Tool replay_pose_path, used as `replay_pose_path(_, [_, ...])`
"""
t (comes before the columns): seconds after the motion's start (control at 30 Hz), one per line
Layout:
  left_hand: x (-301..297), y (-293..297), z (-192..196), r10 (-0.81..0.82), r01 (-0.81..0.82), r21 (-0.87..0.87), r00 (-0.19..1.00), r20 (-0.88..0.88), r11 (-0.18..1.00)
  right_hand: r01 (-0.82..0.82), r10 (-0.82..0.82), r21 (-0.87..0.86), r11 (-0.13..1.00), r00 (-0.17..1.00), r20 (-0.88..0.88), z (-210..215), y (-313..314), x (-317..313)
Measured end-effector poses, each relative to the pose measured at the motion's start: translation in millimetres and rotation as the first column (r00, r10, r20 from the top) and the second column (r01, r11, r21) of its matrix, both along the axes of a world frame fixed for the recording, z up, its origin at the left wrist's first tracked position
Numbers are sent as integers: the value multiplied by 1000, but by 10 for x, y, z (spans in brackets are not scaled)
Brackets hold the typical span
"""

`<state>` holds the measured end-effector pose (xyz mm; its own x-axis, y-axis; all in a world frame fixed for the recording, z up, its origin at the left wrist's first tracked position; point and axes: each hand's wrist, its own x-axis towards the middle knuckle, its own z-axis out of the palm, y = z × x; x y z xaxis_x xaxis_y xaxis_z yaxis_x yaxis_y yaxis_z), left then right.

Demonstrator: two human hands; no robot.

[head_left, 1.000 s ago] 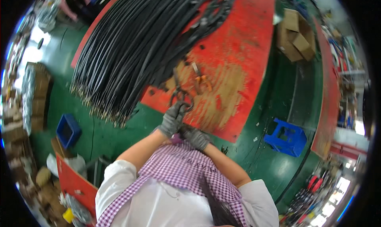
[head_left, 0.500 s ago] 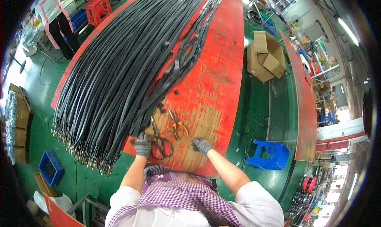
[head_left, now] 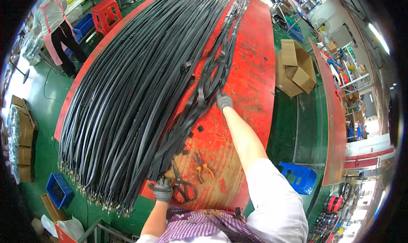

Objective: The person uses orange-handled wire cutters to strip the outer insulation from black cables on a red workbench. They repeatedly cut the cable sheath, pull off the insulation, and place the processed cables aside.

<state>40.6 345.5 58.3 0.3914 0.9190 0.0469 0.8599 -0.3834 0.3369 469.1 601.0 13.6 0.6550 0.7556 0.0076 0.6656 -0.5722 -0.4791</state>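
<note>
A thick bundle of long black cables [head_left: 123,85] fans out over a red table, with metal-tipped near ends hanging past its edge. My left hand [head_left: 163,191], in a grey glove, is closed on the near end of a black cable at the front edge. My right hand [head_left: 224,101], gloved the same way, reaches far forward and is closed at the looser strands on the bundle's right side; its fingertips are partly hidden. Black-handled scissors [head_left: 183,190] lie right beside my left hand. Orange-handled pliers [head_left: 205,173] rest farther right on the worn wood.
Small black scraps [head_left: 200,128] dot the red table [head_left: 255,73]. An open cardboard box [head_left: 293,68] and a blue stool [head_left: 299,177] stand on the right. At left are a blue bin [head_left: 59,190], a red stool [head_left: 106,15] and another person [head_left: 57,30].
My right hand has moved from the near tabletop forward to the loose strands. The left hand stays by the cable ends and the scissors. The whole view has shifted slightly.
</note>
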Motion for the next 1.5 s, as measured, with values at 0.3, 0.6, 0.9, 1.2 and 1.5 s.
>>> replay_pose_path(0.3, [31,67,-125,-20,20,24,999,31,1000,192,-207,108,975,965,158,369,1450,804])
replay_pose_path(0.6, [60,40,-222,-20,20,-5,998,-57,1000,258,-258,5,966,966,33,329,2017,1136])
replay_pose_path(0.9, [99,75,-203,-34,36,32,997,-64,999,389,-333,-38,920,729,-598,68,2389,1544])
replay_pose_path(1.2, [191,101,-38,5,-1,64,998,-62,998,598,356,228,769,-103,-929,50,1991,1597])
replay_pose_path(1.5, [40,27,-179,-8,8,92,1000,0,996,482,469,312,818,-246,-849,1087,1289,1723])
